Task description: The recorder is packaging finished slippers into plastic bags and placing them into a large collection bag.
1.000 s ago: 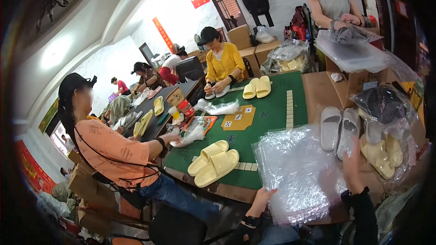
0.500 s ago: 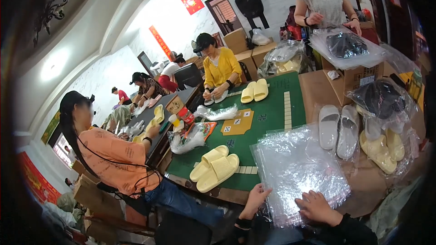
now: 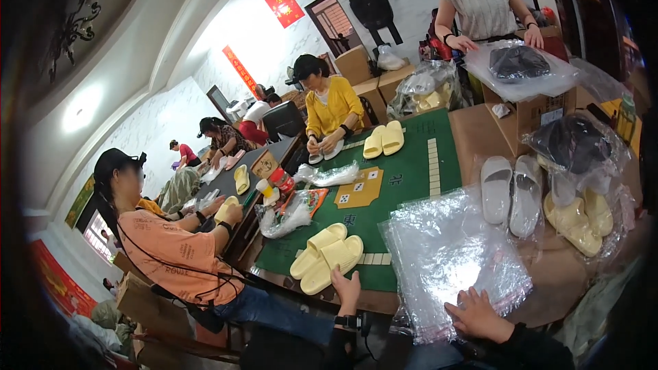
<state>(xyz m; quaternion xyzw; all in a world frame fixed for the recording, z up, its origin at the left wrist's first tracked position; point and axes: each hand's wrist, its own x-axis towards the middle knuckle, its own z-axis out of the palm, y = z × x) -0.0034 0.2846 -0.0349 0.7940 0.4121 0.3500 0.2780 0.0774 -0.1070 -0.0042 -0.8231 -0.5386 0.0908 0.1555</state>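
Note:
My left hand (image 3: 347,289) is at the near edge of a pair of pale yellow slippers (image 3: 317,278), with its fingers apart. Whether the fingertips touch the nearer slipper I cannot tell. My right hand (image 3: 480,315) lies with spread fingers on a stack of clear plastic bags (image 3: 439,247), near its lower right part. The slippers rest on a green table mat (image 3: 384,233); the bags overlap its right corner and the brown surface beside it.
Grey slippers (image 3: 496,188) and a bagged yellow pair (image 3: 570,216) lie right of the bags. Farther off are another yellow pair (image 3: 384,139), a plastic-wrapped bundle (image 3: 327,175) and a red-lidded jar (image 3: 282,179). Co-workers are at left (image 3: 171,243), across (image 3: 332,106) and at the far right (image 3: 480,7).
My left hand has left the edge of the plastic bags and moved left to the yellow slippers. My right hand stays on the bags. The co-worker at left now holds a yellow slipper.

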